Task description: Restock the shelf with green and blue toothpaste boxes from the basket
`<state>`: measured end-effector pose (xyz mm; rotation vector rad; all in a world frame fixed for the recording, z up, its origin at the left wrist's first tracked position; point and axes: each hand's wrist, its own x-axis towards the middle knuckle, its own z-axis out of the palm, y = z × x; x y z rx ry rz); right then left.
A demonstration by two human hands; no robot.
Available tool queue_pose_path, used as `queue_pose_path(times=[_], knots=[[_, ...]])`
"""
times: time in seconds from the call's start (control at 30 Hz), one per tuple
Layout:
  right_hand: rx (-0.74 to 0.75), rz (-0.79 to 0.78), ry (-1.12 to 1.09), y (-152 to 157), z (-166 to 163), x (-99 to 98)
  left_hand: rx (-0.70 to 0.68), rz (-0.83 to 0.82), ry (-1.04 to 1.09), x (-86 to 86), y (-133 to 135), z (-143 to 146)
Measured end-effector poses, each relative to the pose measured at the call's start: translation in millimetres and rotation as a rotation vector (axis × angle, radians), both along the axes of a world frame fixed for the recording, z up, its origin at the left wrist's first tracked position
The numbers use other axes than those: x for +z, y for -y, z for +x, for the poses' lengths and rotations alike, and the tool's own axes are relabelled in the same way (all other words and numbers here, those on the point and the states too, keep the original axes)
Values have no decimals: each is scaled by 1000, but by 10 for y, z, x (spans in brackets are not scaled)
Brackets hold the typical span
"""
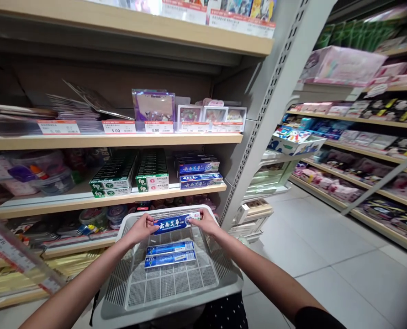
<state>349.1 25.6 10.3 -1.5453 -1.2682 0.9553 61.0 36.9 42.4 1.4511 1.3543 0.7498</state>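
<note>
Both my hands hold one blue toothpaste box (173,224) lengthwise over the far end of a white mesh basket (148,292). My left hand (144,227) pinches its left end and my right hand (203,222) grips its right end. Two more blue toothpaste boxes (170,254) lie side by side on the basket floor just below. The basket rests near my body in front of the shelf unit.
The middle shelf (87,199) carries stacks of green toothpaste boxes (114,176) and blue toothpaste boxes (199,171). Above are small boxed goods behind orange price tags (118,126). A grey perforated upright (258,123) ends the unit. A tiled aisle (326,256) and further shelves lie to the right.
</note>
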Motion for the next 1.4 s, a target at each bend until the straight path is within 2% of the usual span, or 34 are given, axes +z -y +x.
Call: queue_pose_path(times=[0.13,0.23,0.3,0.37,0.47,0.53,0.67,0.8,1.03,1.2,1.4], knots=[[15,208,16,-16,225,559,0,303,-44,499,-107,236],[-90,380,137,-162,432,981,15,448,-26,879,-226,520],[-167,476,196,-321,576,1193,57,556,19,1069,-339,741],[-209,534,243,-492,707,1323,98,634,99,1167,-479,956],[-268,527,341,-694,848,1370,127,648,189,1139,-697,1209],[-294,487,397,-768,892,1337,167,661,141,1049,-811,1314],[-294,452,462,-824,897,1260,252,752,38,873,-942,1422],[-291,463,478,-886,888,1256,280,709,92,792,-1036,1505],[-254,435,435,-1042,916,1277,331,615,2,790,-1142,1592],[-268,417,445,-1119,905,1308,399,635,-140,836,-1174,1627],[-274,411,453,-1142,885,1315,399,659,-170,847,-1229,1629]])
